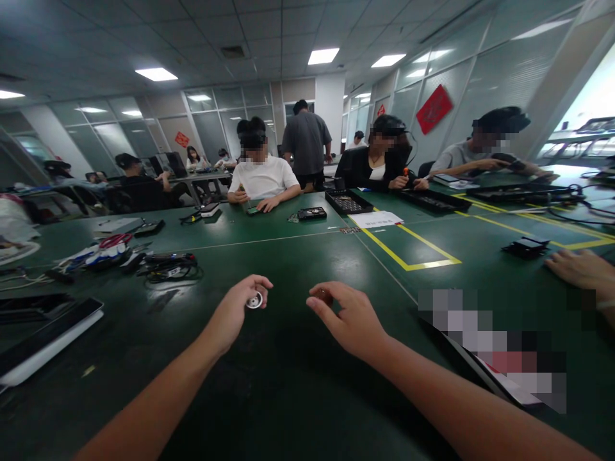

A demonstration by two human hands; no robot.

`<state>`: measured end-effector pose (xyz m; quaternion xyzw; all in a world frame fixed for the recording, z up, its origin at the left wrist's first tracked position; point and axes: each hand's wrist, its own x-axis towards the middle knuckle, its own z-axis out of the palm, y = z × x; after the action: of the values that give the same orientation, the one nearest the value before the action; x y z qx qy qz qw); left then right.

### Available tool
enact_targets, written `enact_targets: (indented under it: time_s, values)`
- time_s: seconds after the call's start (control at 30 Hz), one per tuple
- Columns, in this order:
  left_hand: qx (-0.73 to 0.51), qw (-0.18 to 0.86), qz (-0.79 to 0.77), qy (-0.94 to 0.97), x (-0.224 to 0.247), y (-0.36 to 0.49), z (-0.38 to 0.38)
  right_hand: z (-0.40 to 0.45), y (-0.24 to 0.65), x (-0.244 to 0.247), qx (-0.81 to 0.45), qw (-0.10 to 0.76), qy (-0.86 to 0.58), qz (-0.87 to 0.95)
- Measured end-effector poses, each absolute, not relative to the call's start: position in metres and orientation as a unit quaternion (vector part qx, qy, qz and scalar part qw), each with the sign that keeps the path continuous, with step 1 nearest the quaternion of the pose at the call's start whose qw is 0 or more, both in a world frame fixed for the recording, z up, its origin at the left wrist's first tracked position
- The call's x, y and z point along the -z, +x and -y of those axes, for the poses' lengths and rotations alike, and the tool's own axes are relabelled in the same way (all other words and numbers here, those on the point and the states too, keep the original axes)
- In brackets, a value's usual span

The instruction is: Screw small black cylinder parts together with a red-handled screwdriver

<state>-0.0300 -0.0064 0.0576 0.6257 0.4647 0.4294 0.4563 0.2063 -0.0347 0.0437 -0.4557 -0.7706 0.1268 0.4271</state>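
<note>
My left hand [245,301] is closed round a small round silver metal part [254,300], which has a shiny rim and a darker centre. Its kind is too small to make out. My right hand [348,310] hovers a little to the right, thumb and forefinger curved with a gap between them. Nothing shows in its grasp, though its inner fingers lie in shadow. Both hands are above the dark green table [269,397], apart from each other.
A bundle of black cables [170,266] lies left, behind a black-and-white flat device [52,339]. Right of my arm is a flat item [500,365], partly blurred out. Black trays [348,202] stand farther back. Another person's hand [579,272] rests at right; several people sit around.
</note>
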Motion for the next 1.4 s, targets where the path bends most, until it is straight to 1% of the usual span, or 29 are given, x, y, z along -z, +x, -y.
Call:
enact_targets:
  time_s: [0.1, 0.2, 0.37, 0.47, 0.57, 0.67, 0.77, 0.97, 1.03, 1.17, 1.23, 1.4]
  values:
    - [-0.384, 0.385, -0.482, 0.687, -0.035, -0.009, 0.009, 0.037, 0.206, -0.045, -0.109, 0.448, -0.447, 0.767]
    - [-0.37, 0.311, -0.494, 0.723, -0.018, 0.003, 0.011, 0.04, 0.207, -0.045, -0.105, 0.48, -0.44, 0.752]
    - [-0.387, 0.29, -0.471, 0.738, -0.012, 0.006, 0.004, 0.038, 0.209, -0.04, -0.12, 0.537, -0.43, 0.716]
    - [-0.396, 0.275, -0.464, 0.744, -0.011, 0.002, 0.001, 0.037, 0.209, -0.037, -0.149, 0.534, -0.429, 0.713]
    - [-0.395, 0.254, -0.433, 0.77, -0.007, -0.001, 0.0, 0.037, 0.208, -0.034, -0.148, 0.507, -0.442, 0.725]
    - [-0.394, 0.258, -0.444, 0.762, -0.004, -0.003, 0.001, 0.037, 0.207, -0.035, -0.136, 0.49, -0.452, 0.733]
    - [-0.394, 0.259, -0.466, 0.749, -0.003, -0.003, 0.001, 0.035, 0.207, -0.037, -0.133, 0.493, -0.462, 0.725]
    - [-0.411, 0.268, -0.443, 0.75, -0.003, -0.006, 0.0, 0.032, 0.208, -0.037, -0.154, 0.494, -0.472, 0.714]
    - [-0.41, 0.274, -0.44, 0.75, -0.001, -0.007, -0.001, 0.033, 0.209, -0.038, -0.171, 0.479, -0.457, 0.73]
    - [-0.401, 0.285, -0.432, 0.756, 0.002, -0.008, -0.003, 0.039, 0.21, -0.041, -0.212, 0.417, -0.395, 0.79]
    - [-0.4, 0.288, -0.433, 0.754, 0.003, -0.008, -0.004, 0.042, 0.208, -0.042, -0.216, 0.405, -0.373, 0.806]
    - [-0.392, 0.292, -0.425, 0.762, 0.002, -0.007, -0.003, 0.045, 0.2, -0.039, -0.18, 0.452, -0.431, 0.76]
